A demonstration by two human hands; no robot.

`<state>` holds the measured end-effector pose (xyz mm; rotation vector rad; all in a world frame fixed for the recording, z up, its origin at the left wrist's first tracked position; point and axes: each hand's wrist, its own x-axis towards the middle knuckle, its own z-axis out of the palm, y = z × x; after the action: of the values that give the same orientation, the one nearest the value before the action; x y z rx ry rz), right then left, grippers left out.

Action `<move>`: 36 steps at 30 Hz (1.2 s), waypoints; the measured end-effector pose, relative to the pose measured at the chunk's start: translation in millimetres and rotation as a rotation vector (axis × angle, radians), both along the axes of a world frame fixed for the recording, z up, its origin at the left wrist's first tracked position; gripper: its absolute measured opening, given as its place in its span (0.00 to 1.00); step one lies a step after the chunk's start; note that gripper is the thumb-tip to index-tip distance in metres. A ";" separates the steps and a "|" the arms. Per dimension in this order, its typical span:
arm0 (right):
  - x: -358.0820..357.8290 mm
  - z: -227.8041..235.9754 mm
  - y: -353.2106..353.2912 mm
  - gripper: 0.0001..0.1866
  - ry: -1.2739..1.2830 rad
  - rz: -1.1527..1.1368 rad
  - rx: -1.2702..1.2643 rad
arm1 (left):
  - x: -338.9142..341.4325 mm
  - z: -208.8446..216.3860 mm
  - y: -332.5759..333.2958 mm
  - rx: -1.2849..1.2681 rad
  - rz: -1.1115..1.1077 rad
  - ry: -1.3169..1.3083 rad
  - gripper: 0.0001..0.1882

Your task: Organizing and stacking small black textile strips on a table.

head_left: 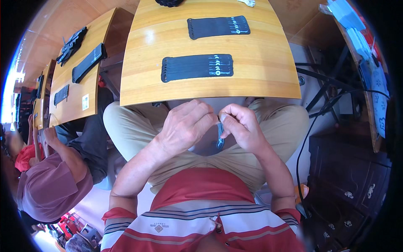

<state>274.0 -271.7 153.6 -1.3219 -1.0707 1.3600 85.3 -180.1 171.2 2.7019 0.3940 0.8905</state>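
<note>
In front of my lap, just below the near table edge, my two hands meet with their fingertips pinched close together. My left hand (189, 124), back up, is closed, its fingertips largely hidden. My right hand (242, 126) is closed with thumb against curled index finger. From between them hangs a thin bluish strip (220, 136) with pale marks; its upper end is hidden by the fingers. On the table lie two flat black sets of straps, the nearer strap set (189, 68) and the farther strap set (216, 27), each with white printing at its right end.
The wooden table (260, 84) stands ahead of my knees. At its far edge sit a black bundle (169, 2) and something white (248, 2). Left, people sit at another wooden table (79, 96) with black strap sets. Right are a cable (299, 168), dark cabinet (348, 176) and stacked blue packages (350, 21).
</note>
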 end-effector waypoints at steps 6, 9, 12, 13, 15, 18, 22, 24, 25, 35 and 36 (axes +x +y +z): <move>4.9 -9.5 2.8 0.12 0.258 0.014 -0.107 | -1.8 -3.1 -4.6 0.184 -0.017 0.038 0.10; 3.1 -10.2 3.5 0.08 0.448 -0.057 -0.222 | -1.3 -1.4 -8.2 0.218 -0.017 0.036 0.10; -5.1 -15.5 -0.3 0.11 0.212 -0.087 -0.119 | 1.3 -3.2 -7.7 0.228 -0.006 -0.007 0.10; -9.4 -9.5 -0.1 0.10 -0.090 -0.124 0.025 | 2.2 -4.0 -7.1 0.232 0.000 -0.034 0.10; -15.1 -8.8 0.3 0.06 -0.599 -0.187 0.325 | 1.1 -4.9 -12.2 0.193 -0.019 -0.008 0.11; -6.1 -9.1 -1.1 0.04 -0.807 -0.218 0.457 | 2.1 1.7 -25.3 0.054 -0.124 0.012 0.11; 56.2 -20.5 9.8 0.08 -0.975 -0.526 0.286 | -5.2 24.3 -63.0 -0.084 -0.315 0.013 0.11; 88.6 -15.5 10.5 0.10 -1.044 -0.624 0.247 | -14.0 39.9 -71.3 -0.195 -0.337 -0.048 0.10; 100.2 -12.3 13.0 0.11 -1.036 -0.681 0.238 | -21.3 45.2 -74.9 -0.198 -0.339 -0.074 0.10; 259.5 -12.7 24.1 0.12 -0.272 -1.093 0.255 | -71.9 74.3 -79.4 -0.897 -0.423 -0.018 0.12; 260.3 -8.1 20.3 0.12 -0.269 -1.102 0.263 | -64.6 69.1 -74.7 -0.906 -0.367 -0.044 0.12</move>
<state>534.3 -251.4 145.5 -1.5422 -0.4743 0.2208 20.7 -254.9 240.3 1.8272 0.2026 0.4859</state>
